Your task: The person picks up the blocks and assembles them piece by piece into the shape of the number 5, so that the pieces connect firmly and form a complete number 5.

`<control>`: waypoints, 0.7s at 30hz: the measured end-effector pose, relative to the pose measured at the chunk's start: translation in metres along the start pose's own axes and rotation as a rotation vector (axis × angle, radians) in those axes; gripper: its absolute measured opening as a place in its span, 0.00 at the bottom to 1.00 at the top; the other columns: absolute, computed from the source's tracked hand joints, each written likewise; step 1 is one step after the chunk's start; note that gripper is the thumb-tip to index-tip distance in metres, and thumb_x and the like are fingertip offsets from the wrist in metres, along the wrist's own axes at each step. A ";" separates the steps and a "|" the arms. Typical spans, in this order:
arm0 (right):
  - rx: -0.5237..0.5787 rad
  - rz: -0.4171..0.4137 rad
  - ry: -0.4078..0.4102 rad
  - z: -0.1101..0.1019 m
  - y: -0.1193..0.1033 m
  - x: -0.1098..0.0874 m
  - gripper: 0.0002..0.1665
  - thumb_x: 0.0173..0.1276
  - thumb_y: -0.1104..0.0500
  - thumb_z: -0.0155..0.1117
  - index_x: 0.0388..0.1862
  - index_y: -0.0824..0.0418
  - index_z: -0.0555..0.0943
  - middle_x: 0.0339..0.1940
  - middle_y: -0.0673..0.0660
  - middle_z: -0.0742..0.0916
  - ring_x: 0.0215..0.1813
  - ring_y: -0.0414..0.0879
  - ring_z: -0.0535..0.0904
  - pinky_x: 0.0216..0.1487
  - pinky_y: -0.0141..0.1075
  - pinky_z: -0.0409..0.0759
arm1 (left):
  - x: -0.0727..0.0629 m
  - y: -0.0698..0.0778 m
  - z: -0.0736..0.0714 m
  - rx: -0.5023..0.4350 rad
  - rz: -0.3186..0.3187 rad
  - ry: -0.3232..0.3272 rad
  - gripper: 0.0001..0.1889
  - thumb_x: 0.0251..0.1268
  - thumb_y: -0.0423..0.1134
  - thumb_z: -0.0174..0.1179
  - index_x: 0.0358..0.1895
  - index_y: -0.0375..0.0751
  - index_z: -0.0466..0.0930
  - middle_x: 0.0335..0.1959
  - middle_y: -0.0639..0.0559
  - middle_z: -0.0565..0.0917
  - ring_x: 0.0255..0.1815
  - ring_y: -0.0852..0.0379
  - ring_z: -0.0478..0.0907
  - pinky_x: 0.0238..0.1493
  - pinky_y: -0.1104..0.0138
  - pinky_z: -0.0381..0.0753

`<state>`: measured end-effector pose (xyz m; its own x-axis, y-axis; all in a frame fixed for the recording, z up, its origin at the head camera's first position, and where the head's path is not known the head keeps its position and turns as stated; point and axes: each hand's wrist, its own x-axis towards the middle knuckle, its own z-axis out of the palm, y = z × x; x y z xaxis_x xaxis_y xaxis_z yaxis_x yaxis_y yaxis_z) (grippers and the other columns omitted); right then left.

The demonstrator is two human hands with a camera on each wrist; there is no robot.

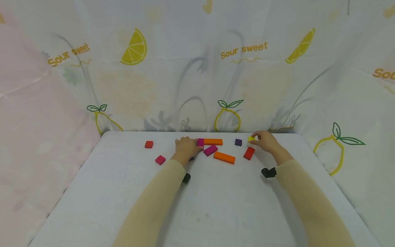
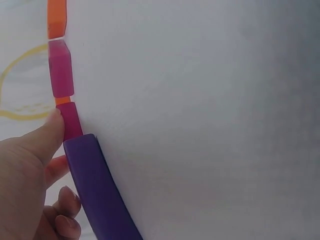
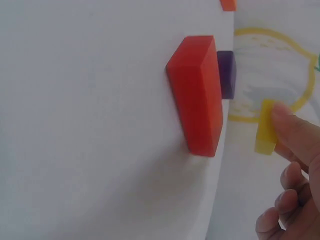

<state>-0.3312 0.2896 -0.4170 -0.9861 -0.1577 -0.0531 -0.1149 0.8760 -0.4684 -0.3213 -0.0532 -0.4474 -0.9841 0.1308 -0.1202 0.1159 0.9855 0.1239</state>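
Between the thumb and fingers of my left hand (image 1: 185, 148) is a magenta block (image 2: 72, 121), set against the left end of an orange block (image 1: 213, 142) near the table's back edge. A long purple block (image 2: 100, 185) lies close by that hand, mostly hidden under it in the head view. At the back right, my right hand (image 1: 267, 142) pinches a small yellow block (image 3: 267, 125) by thumb and finger. It appears raised off the table in the right wrist view. A red block (image 3: 195, 95) and a small purple block (image 3: 226, 75) lie to its left.
Another magenta block (image 1: 210, 150) and a second orange block (image 1: 224, 157) lie between the hands. Left of the left hand are a red block (image 1: 149, 144) and a pinkish-red block (image 1: 160, 160). A printed cloth (image 1: 172, 85) hangs behind the white table (image 1: 222, 206).
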 end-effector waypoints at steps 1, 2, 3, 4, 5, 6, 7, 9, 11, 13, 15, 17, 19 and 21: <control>-0.001 -0.003 0.001 0.001 -0.004 0.001 0.24 0.70 0.53 0.68 0.56 0.68 0.80 0.41 0.64 0.76 0.44 0.57 0.71 0.42 0.42 0.71 | 0.000 0.000 0.000 0.000 0.001 0.001 0.32 0.71 0.66 0.52 0.74 0.60 0.69 0.61 0.43 0.78 0.59 0.43 0.71 0.57 0.49 0.64; 0.001 -0.005 0.000 0.002 -0.007 0.002 0.24 0.70 0.53 0.68 0.57 0.68 0.81 0.42 0.64 0.76 0.45 0.57 0.71 0.43 0.43 0.71 | 0.000 0.000 0.000 0.001 0.001 0.002 0.32 0.71 0.66 0.52 0.74 0.60 0.69 0.60 0.43 0.78 0.58 0.43 0.71 0.56 0.49 0.64; 0.004 -0.007 -0.001 0.003 -0.011 0.004 0.23 0.70 0.53 0.69 0.57 0.67 0.81 0.42 0.64 0.76 0.46 0.58 0.70 0.43 0.43 0.72 | 0.000 0.000 0.000 0.002 0.002 0.003 0.32 0.71 0.66 0.51 0.74 0.60 0.69 0.60 0.43 0.78 0.58 0.43 0.71 0.56 0.49 0.64; 0.007 -0.010 -0.003 0.004 -0.014 0.005 0.23 0.70 0.53 0.69 0.57 0.67 0.81 0.42 0.64 0.76 0.45 0.58 0.70 0.43 0.43 0.72 | 0.000 0.000 0.000 0.002 0.002 0.004 0.32 0.71 0.66 0.51 0.74 0.60 0.69 0.60 0.43 0.78 0.58 0.43 0.71 0.56 0.50 0.64; 0.010 -0.010 -0.006 0.005 -0.017 0.006 0.23 0.70 0.53 0.69 0.57 0.66 0.81 0.42 0.64 0.76 0.45 0.57 0.70 0.42 0.43 0.71 | -0.001 0.000 0.000 0.002 0.002 0.004 0.32 0.71 0.66 0.51 0.74 0.60 0.69 0.60 0.43 0.78 0.59 0.43 0.71 0.56 0.49 0.64; 0.010 -0.011 -0.009 0.006 -0.020 0.008 0.23 0.70 0.53 0.69 0.57 0.66 0.81 0.42 0.63 0.76 0.45 0.57 0.70 0.42 0.43 0.71 | -0.001 0.000 0.000 0.002 0.001 0.004 0.32 0.71 0.66 0.51 0.74 0.60 0.69 0.60 0.43 0.78 0.59 0.43 0.71 0.56 0.49 0.64; 0.012 -0.010 -0.013 0.007 -0.022 0.010 0.23 0.70 0.52 0.69 0.57 0.65 0.81 0.42 0.63 0.76 0.45 0.57 0.70 0.42 0.42 0.71 | -0.001 0.000 0.000 0.003 0.000 0.005 0.32 0.71 0.66 0.51 0.74 0.60 0.69 0.60 0.43 0.78 0.59 0.43 0.71 0.56 0.49 0.64; 0.014 -0.002 -0.025 0.010 -0.027 0.013 0.23 0.70 0.52 0.69 0.57 0.65 0.81 0.42 0.63 0.76 0.44 0.56 0.70 0.41 0.41 0.71 | -0.001 0.000 0.000 0.003 -0.003 0.004 0.32 0.71 0.66 0.51 0.74 0.60 0.69 0.61 0.43 0.78 0.59 0.43 0.71 0.57 0.49 0.64; 0.014 0.009 -0.037 0.012 -0.030 0.015 0.23 0.69 0.52 0.69 0.57 0.63 0.81 0.42 0.62 0.76 0.44 0.55 0.71 0.40 0.41 0.71 | -0.001 0.000 0.000 0.001 -0.006 0.002 0.32 0.71 0.66 0.51 0.74 0.60 0.69 0.61 0.43 0.78 0.59 0.43 0.71 0.57 0.49 0.64; 0.014 0.017 -0.050 0.014 -0.034 0.016 0.22 0.70 0.52 0.69 0.57 0.62 0.81 0.43 0.62 0.76 0.45 0.55 0.71 0.40 0.40 0.73 | -0.001 0.001 0.000 -0.001 -0.009 0.000 0.32 0.71 0.66 0.51 0.74 0.60 0.69 0.61 0.43 0.77 0.60 0.43 0.70 0.57 0.49 0.64; 0.012 0.016 -0.059 0.016 -0.037 0.018 0.22 0.70 0.52 0.69 0.58 0.62 0.81 0.43 0.62 0.76 0.45 0.55 0.71 0.41 0.40 0.74 | -0.001 0.001 0.000 -0.004 -0.011 0.001 0.32 0.71 0.66 0.52 0.74 0.60 0.69 0.62 0.43 0.77 0.60 0.43 0.70 0.57 0.49 0.64; 0.011 0.003 -0.060 0.019 -0.041 0.020 0.22 0.69 0.52 0.69 0.57 0.62 0.81 0.44 0.62 0.77 0.46 0.56 0.71 0.43 0.41 0.74 | -0.001 0.001 0.000 -0.005 -0.013 0.001 0.32 0.70 0.65 0.52 0.74 0.60 0.69 0.62 0.43 0.77 0.60 0.43 0.70 0.57 0.49 0.64; 0.011 -0.014 -0.064 0.022 -0.044 0.022 0.22 0.69 0.52 0.69 0.57 0.62 0.81 0.44 0.62 0.78 0.46 0.56 0.71 0.45 0.42 0.74 | 0.000 0.001 0.000 -0.009 -0.014 0.002 0.32 0.70 0.65 0.53 0.74 0.59 0.69 0.62 0.43 0.78 0.59 0.43 0.70 0.57 0.49 0.64; 0.013 -0.021 -0.069 0.025 -0.048 0.024 0.21 0.69 0.52 0.70 0.56 0.62 0.82 0.44 0.62 0.78 0.47 0.56 0.72 0.46 0.43 0.74 | 0.001 0.001 0.001 -0.010 -0.014 -0.001 0.32 0.70 0.65 0.53 0.74 0.59 0.69 0.61 0.43 0.78 0.59 0.44 0.70 0.57 0.49 0.64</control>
<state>-0.3462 0.2328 -0.4175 -0.9727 -0.2074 -0.1037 -0.1333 0.8662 -0.4816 -0.3221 -0.0524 -0.4486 -0.9855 0.1169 -0.1228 0.1005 0.9861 0.1322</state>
